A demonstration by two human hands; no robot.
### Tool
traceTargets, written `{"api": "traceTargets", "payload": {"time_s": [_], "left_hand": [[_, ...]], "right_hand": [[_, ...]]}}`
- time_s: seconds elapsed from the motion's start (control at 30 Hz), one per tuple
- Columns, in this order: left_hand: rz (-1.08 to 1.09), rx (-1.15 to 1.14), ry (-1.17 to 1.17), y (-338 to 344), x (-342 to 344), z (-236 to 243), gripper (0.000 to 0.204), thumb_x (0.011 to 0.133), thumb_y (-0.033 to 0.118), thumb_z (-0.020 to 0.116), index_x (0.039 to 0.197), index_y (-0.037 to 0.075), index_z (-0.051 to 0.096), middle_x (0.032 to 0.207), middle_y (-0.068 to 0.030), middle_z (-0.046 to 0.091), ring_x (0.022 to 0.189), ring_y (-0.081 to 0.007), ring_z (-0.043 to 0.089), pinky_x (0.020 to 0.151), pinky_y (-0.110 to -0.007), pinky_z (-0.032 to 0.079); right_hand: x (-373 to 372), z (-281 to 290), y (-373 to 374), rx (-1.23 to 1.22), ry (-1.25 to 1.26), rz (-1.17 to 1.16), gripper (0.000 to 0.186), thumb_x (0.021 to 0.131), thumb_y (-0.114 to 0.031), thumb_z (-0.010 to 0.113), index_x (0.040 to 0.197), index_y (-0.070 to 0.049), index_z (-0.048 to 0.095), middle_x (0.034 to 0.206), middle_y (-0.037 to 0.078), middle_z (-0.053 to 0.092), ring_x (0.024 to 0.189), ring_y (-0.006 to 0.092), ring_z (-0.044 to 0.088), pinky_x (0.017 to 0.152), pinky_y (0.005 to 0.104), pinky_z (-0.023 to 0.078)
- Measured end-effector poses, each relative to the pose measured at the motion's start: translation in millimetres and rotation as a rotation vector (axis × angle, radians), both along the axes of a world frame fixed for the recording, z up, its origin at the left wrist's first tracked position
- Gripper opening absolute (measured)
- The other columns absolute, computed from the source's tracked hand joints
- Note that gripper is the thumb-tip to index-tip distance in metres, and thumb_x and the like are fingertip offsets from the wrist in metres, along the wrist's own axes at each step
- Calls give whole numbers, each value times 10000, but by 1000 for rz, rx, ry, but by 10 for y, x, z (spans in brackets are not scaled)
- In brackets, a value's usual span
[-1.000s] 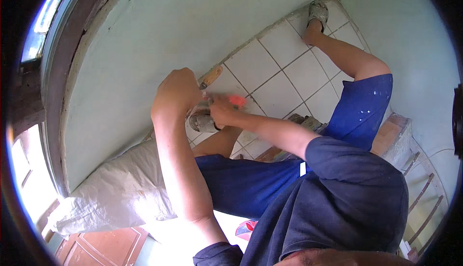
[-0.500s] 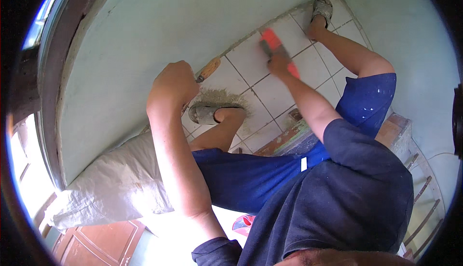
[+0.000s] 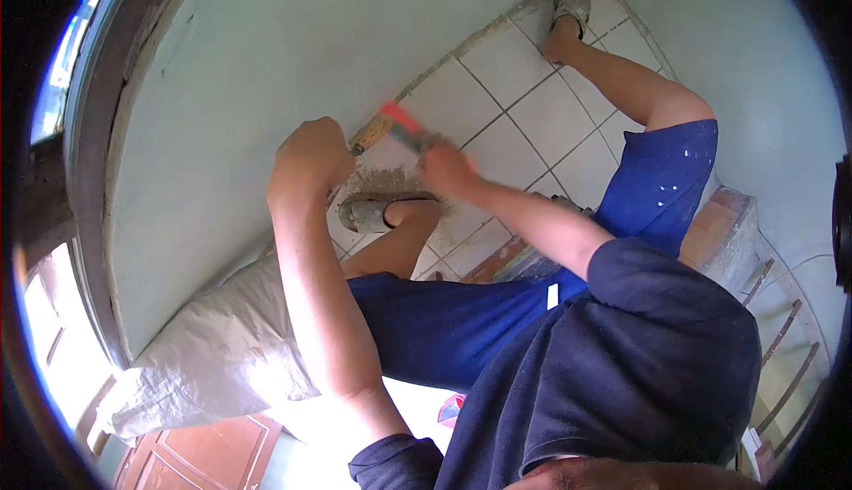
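My left hand [image 3: 311, 157] is closed on a tool with a wooden handle [image 3: 371, 134], held close to the green wall. Its metal neck shows beside my fingers, and the working end is hidden behind the hand. My right hand [image 3: 444, 169] grips a long red tool with a dark middle [image 3: 401, 119], blurred by motion. One red end of it is right at the tip of the wooden handle; whether they touch I cannot tell.
My clogs rest on white floor tiles [image 3: 515, 59], with grey crumbs [image 3: 382, 179] around the nearer one. A pale sack [image 3: 213, 348] leans by the wall at lower left. Under the window frame [image 3: 84, 135] stands a brown panelled door [image 3: 200, 454]. A worn block [image 3: 719, 224] lies to the right.
My right hand has swung left with the red tool, from over the tiles to the end of the wooden handle. My left hand has stayed nearly in place.
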State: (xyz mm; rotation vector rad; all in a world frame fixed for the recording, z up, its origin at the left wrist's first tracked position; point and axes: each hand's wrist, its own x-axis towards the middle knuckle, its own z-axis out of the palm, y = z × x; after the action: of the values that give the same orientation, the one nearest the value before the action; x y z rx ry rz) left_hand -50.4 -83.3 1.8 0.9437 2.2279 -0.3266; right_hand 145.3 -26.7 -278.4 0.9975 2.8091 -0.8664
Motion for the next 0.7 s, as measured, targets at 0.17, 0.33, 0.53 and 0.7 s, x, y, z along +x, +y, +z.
{"api": "traceTargets", "payload": {"time_s": [0.17, 0.33, 0.53, 0.7], "left_hand": [[13, 5, 28, -46, 22, 7, 336, 793, 212, 800, 1018, -23, 714, 1053, -251, 699, 1006, -410, 684, 829, -482, 550], [22, -10, 43, -2, 71, 102, 386, 792, 225, 810, 1081, -6, 699, 1133, -235, 686, 1062, -389, 671, 864, -476, 545], [55, -15, 23, 78, 68, 161, 419, 777, 237, 828, 1084, -13, 690, 1116, -229, 696, 1040, -367, 686, 839, -460, 548], [13, 27, 53, 97, 46, 89, 367, 768, 228, 833, 983, -44, 713, 974, -248, 718, 903, -360, 718, 763, -457, 549]], "right_hand": [[587, -123, 1387, 267, 92, -476, 283, 809, -208, 672, 933, 46, 656, 1024, 292, 638, 882, 429, 653, 771, 510, 540], [982, -701, 1371, 229, -206, -471, 263, 822, -145, 642, 989, 57, 667, 1023, 286, 666, 929, 434, 660, 817, 514, 531], [642, -903, -209, -272, -274, -244, 229, 823, -137, 624, 917, 58, 699, 1031, 281, 665, 961, 416, 663, 835, 516, 536], [324, -376, -666, -143, -11, -247, 253, 808, -192, 673, 900, 44, 669, 874, 282, 664, 822, 427, 679, 774, 530, 540]]}}
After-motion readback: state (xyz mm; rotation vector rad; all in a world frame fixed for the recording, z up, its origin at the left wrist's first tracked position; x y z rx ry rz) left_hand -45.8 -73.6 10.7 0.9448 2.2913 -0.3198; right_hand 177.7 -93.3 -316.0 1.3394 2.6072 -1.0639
